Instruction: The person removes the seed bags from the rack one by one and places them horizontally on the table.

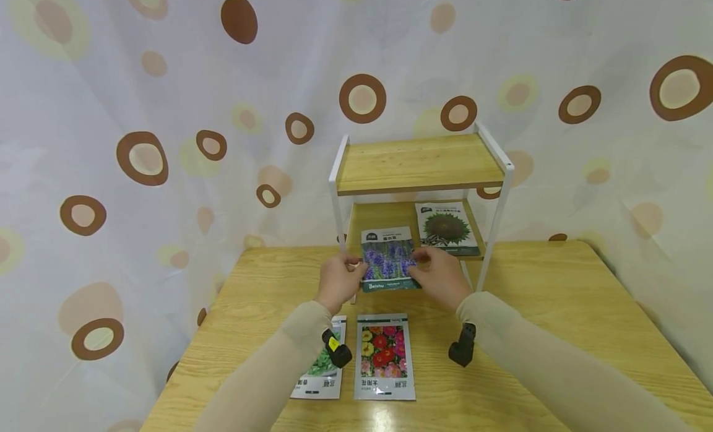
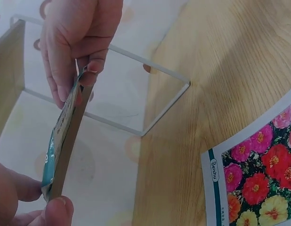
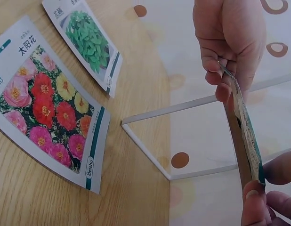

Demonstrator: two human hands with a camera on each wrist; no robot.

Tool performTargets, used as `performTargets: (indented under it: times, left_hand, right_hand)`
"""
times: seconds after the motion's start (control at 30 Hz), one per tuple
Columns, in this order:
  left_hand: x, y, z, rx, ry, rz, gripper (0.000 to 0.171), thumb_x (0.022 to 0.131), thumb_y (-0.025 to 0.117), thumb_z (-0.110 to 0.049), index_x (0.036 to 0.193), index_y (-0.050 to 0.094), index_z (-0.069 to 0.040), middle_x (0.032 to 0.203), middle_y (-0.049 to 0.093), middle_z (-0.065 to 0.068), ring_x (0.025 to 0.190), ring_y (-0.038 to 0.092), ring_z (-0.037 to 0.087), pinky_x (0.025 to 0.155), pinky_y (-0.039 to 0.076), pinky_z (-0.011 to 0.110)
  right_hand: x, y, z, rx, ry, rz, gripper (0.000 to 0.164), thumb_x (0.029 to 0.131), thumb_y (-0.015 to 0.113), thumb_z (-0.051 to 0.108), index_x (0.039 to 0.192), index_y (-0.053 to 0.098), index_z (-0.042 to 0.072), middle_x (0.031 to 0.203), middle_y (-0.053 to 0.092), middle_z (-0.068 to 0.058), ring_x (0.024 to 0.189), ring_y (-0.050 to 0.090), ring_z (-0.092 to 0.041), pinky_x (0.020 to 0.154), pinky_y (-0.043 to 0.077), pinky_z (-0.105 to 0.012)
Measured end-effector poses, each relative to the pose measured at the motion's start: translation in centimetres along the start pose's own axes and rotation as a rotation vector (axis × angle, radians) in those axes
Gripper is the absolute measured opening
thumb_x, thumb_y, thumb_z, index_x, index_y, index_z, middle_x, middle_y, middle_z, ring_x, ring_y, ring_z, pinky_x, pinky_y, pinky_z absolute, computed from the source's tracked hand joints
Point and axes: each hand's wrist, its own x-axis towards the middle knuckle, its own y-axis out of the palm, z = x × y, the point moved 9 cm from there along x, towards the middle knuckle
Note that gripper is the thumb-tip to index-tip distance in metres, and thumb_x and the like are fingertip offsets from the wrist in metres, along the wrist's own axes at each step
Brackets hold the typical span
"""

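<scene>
The left hand (image 1: pixel 340 280) and right hand (image 1: pixel 444 280) pinch opposite sides of the lavender seed packet (image 1: pixel 388 252) at the left part of the lower shelf's front edge; shelving looks underway; next probably calls for settling it beside the sunflower packet (image 1: pixel 445 228).

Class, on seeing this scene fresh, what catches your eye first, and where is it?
The purple-flower seed packet, held by the left hand and right hand at the front of the lower shelf, draws the eye first. Next comes the packet of red, yellow and pink blooms on the table below, then the sunflower packet at the shelf's right.
</scene>
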Motion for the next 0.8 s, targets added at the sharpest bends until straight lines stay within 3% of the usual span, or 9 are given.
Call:
performTargets:
  times: [0.23, 0.37, 0.5, 0.67, 0.8]
  left_hand:
    - [-0.2, 0.4, 0.2, -0.054, 0.005, 0.037, 0.031, 0.095, 0.061, -0.017, 0.120, 0.063, 0.001, 0.075, 0.064, 0.007, 0.049, 0.055, 0.012, 0.045, 0.047, 0.029]
    - [-0.4, 0.6, 0.4, -0.082, 0.007, 0.058, 0.031, 0.095, 0.061, -0.016, 0.121, 0.063, 0.001, 0.073, 0.063, 0.008, 0.053, 0.060, 0.022, 0.045, 0.048, 0.032]
    - [-0.6, 0.7, 0.8, -0.125, -0.019, 0.073, 0.030, 0.095, 0.062, -0.015, 0.121, 0.063, 0.000, 0.078, 0.063, 0.009, 0.065, 0.064, 0.033, 0.048, 0.050, 0.030]
    - [-1.0, 0.7, 1.4, -0.161, -0.052, 0.072, 0.030, 0.095, 0.062, -0.017, 0.121, 0.064, -0.003, 0.083, 0.061, 0.010, 0.064, 0.063, 0.028, 0.055, 0.054, 0.030]
    - [-1.2, 0.8, 1.5, -0.179, -0.042, 0.070, 0.030, 0.094, 0.064, -0.021, 0.118, 0.064, -0.003, 0.084, 0.061, 0.010, 0.064, 0.063, 0.026, 0.058, 0.055, 0.032]
  right_hand:
    - [0.1, 0.3, -0.5, 0.013, 0.048, 0.013, 0.040, 0.094, 0.061, 0.024, 0.129, 0.056, 0.005, 0.119, 0.061, -0.014, 0.106, 0.059, -0.030, 0.084, 0.050, -0.046]
    - [0.1, 0.5, -0.9, 0.018, 0.053, 0.014, 0.044, 0.094, 0.061, 0.024, 0.132, 0.053, 0.004, 0.116, 0.061, -0.014, 0.103, 0.060, -0.029, 0.080, 0.051, -0.044]
    - [0.1, 0.6, -1.2, 0.010, 0.047, 0.005, 0.047, 0.094, 0.062, 0.024, 0.134, 0.051, 0.005, 0.111, 0.062, -0.011, 0.087, 0.062, -0.022, 0.069, 0.050, -0.037]
    - [0.1, 1.0, -1.4, 0.007, 0.032, -0.009, 0.045, 0.093, 0.063, 0.024, 0.133, 0.052, 0.006, 0.100, 0.061, -0.006, 0.062, 0.053, -0.015, 0.056, 0.043, -0.032]
    - [0.0, 1.2, -1.4, 0.020, 0.022, -0.014, 0.045, 0.092, 0.063, 0.022, 0.133, 0.052, 0.006, 0.096, 0.060, -0.005, 0.055, 0.048, -0.015, 0.051, 0.039, -0.032]
